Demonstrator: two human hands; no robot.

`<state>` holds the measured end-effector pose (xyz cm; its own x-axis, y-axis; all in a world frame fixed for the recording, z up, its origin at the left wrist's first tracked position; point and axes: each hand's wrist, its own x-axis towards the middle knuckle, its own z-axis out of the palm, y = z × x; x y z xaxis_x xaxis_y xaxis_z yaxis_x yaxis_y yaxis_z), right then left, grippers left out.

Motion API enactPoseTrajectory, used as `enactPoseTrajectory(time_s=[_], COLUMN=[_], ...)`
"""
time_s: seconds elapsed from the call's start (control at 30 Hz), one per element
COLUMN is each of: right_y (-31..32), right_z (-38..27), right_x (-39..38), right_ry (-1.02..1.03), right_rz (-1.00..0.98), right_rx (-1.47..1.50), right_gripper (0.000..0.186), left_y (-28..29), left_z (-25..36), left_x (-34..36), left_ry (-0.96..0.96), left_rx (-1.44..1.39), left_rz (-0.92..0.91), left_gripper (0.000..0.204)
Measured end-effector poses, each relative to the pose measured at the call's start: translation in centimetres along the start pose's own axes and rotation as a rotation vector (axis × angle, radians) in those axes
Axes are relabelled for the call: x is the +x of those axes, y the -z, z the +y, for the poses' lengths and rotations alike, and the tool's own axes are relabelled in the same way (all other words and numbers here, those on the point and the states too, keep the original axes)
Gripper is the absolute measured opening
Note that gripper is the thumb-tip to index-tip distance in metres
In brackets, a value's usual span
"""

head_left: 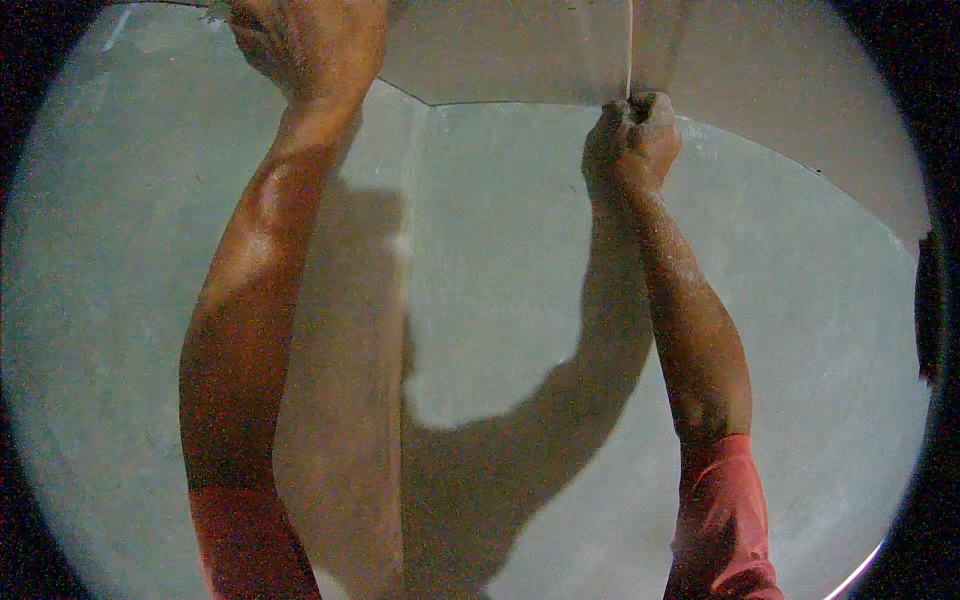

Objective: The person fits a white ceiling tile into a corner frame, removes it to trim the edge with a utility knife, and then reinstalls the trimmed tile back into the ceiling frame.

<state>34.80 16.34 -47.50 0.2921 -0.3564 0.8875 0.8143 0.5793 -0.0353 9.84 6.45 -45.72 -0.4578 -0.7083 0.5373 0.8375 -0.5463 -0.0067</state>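
Observation:
My left hand (pixel 315 45) is raised at the upper left, against the pale green wall, and the top of the picture cuts off most of its fingers. Whether it holds anything does not show. Higher than the wall's top edge, at right of centre, my right hand (pixel 650 145) is closed in a fist with whitish dust on it. From this fist a thin pale strand (pixel 630 50), like a cord or slim rod, runs straight up out of the picture. Its lower end is hidden in the fingers.
Two pale green walls (pixel 500 250) meet at a vertical corner (pixel 405 280) between my arms. A beige ceiling (pixel 520 50) lies above them. Shadows of my arms fall across both walls. Something dark (pixel 926 300) stands at the far right rim.

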Motion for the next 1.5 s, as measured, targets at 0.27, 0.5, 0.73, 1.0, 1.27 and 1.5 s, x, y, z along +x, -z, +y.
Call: enactPoseTrajectory(time_s=[0.27, 0.5, 0.73, 1.0, 1.27, 1.5], right_y=[-1.4, -2.3, -2.3, -1.6, 1.9, 3.6], right_z=[-0.3, 0.5, 0.0, 1.8, 0.7, 3.2], right_x=[0.7, 0.6, 1.0, 2.8, 4.8, 5.8], right_ry=[0.001, 0.172, 0.056, -0.011, -0.124, -0.011], right_rz=[0.048, 0.112, 0.027, 0.031, 0.011, 0.071], right_rx=[-0.002, -0.068, -0.07, -0.144, -0.055, 0.124], right_gripper=[0.018, 0.019, 0.028, 0.032, 0.019, 0.032], left_y=[-1.0, -2.1, -4.2, -4.1, -3.0, -4.3], left_z=[-1.1, -2.3, -5.1, -3.6, 0.3, 5.3], left_x=[0.7, -0.7, 0.1, 0.0, 0.9, -0.2], left_ry=[-0.043, -0.04, -0.15, -0.134, -0.189, 0.069], left_rx=[0.038, -0.012, 0.132, 0.167, 0.114, -0.276], left_rz=[0.012, 0.015, 0.033, -0.125, -0.128, -0.158], left_gripper=[0.107, 0.11, 0.117, 0.12, 0.123, 0.132])
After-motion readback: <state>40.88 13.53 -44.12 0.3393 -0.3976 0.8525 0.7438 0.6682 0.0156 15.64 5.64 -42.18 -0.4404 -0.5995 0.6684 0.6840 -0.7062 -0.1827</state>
